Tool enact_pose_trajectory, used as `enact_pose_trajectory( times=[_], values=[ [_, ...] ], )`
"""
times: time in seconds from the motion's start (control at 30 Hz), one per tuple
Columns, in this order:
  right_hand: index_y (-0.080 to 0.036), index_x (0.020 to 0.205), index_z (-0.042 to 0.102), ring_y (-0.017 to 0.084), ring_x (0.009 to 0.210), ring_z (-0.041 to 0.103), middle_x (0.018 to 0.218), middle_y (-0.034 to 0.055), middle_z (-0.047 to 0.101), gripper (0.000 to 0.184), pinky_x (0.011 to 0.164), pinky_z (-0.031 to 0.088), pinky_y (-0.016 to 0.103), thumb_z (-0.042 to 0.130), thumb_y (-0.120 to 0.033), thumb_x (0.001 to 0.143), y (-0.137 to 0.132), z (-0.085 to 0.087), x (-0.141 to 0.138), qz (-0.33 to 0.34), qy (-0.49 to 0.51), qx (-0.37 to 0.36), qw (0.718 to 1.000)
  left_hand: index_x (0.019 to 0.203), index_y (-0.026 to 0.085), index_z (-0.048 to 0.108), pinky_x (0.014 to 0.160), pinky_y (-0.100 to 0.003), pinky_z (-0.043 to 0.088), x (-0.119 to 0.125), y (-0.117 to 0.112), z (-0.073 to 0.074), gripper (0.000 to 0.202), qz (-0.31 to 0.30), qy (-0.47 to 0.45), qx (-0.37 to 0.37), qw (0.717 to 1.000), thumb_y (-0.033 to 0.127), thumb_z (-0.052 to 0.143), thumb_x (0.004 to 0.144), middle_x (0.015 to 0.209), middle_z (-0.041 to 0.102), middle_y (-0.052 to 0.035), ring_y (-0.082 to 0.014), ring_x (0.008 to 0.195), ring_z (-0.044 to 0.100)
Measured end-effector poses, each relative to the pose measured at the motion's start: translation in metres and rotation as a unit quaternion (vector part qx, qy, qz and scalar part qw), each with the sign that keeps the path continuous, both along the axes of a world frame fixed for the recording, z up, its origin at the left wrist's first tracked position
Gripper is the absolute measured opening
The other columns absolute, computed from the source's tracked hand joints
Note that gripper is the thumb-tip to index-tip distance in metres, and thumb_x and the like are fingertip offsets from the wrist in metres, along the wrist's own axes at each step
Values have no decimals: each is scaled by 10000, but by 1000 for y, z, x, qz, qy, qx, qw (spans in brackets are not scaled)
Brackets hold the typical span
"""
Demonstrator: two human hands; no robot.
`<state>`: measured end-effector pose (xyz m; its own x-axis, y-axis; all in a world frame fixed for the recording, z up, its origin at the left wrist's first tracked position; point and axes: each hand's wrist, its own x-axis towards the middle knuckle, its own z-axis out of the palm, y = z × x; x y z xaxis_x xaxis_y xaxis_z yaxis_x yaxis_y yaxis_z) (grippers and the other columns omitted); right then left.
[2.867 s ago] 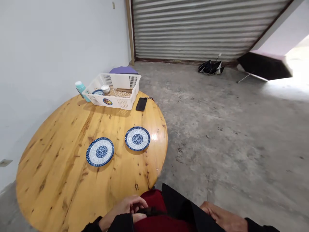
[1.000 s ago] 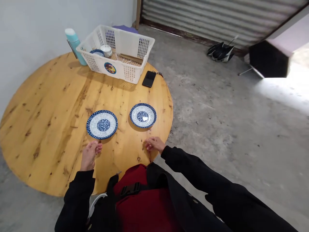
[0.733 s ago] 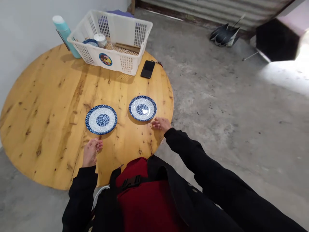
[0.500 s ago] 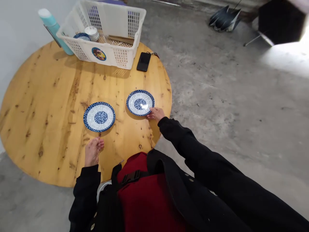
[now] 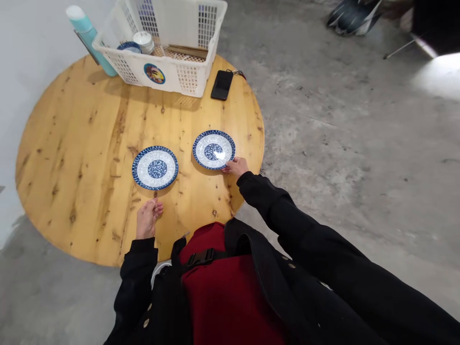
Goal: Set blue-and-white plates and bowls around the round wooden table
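Two blue-and-white patterned plates lie face up on a round wooden table [image 5: 89,191]. My right hand [image 5: 237,166] grips the lower right rim of the right plate [image 5: 213,149], its thumb at the edge and some fingertips hidden beneath. Just below the left plate [image 5: 155,167], my left hand [image 5: 149,218] rests near the tabletop, a small gap away from the rim. Its fingers are curled in with nothing visible in them.
At the back of the table stands a white plastic basket [image 5: 125,72] with a blue-rimmed plate, white bowls [image 5: 143,40] and brown flat pieces inside. A turquoise bottle [image 5: 86,31] leans beside it on the left; a black phone [image 5: 222,85] lies to its right.
The whole view has shifted slightly, so the table and plates appear further right and higher. Both hands keep nearly the same places beside the plates.
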<state>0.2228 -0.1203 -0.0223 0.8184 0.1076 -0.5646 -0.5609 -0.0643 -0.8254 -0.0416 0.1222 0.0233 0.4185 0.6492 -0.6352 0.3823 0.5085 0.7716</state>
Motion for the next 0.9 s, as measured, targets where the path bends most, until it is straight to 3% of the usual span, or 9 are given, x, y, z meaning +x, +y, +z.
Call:
enact_pose_trajectory(
  times=[0.2,0.33,0.43,0.6,0.67,0.73,0.83,0.9],
  values=[
    [-164,700,531,121,487,649,509,-10,628,224,529,574,212,618,17,800,-3,2,-3,21,6,-13,1000,927,126,652,614,-178,493,-3,-1,-5,235,5,9,5,1000,300,685,773,759,693,-29,-77,616,634],
    [-146,721,574,146,487,664,540,38,660,226,472,572,218,781,-150,811,-16,7,-7,85,10,-27,996,916,130,648,617,-188,479,-4,2,-3,273,-18,0,21,1000,341,702,751,761,690,-36,-83,623,624],
    [-123,707,621,156,498,674,583,85,687,277,461,580,220,854,-255,780,-32,17,-18,149,3,-46,988,901,130,659,620,-210,473,-13,5,2,338,-57,14,55,997,401,731,713,761,691,-45,-104,637,625],
    [-113,728,669,141,485,661,619,65,705,220,454,566,216,856,-228,748,-45,42,-55,267,18,-25,963,914,127,694,653,-253,490,-35,-6,13,423,-166,34,73,983,462,775,669,800,711,-68,-145,689,639],
    [-117,771,689,143,509,672,657,62,726,197,455,555,208,843,-237,748,-39,50,-69,317,20,1,948,925,132,682,635,-249,482,-35,-8,13,419,-178,42,83,979,461,770,681,796,706,-66,-150,688,637],
    [-118,800,699,140,523,676,683,62,738,183,463,547,199,827,-238,753,-27,56,-81,356,13,24,934,955,141,647,603,-238,464,-25,-2,10,413,-144,52,119,981,466,744,720,779,690,-55,-148,671,630],
    [-112,798,694,130,515,674,690,55,734,116,461,529,182,773,-196,786,5,59,-94,398,-12,51,916,1055,149,585,580,-246,451,6,24,1,429,-82,77,179,977,489,677,810,751,672,-44,-156,630,626],
    [-114,779,680,123,501,671,677,42,722,80,455,522,173,734,-162,812,29,58,-103,413,-19,58,909,1081,135,582,602,-284,465,29,45,-7,435,-99,115,194,969,509,624,864,705,669,-59,-194,610,641]
  ],
)
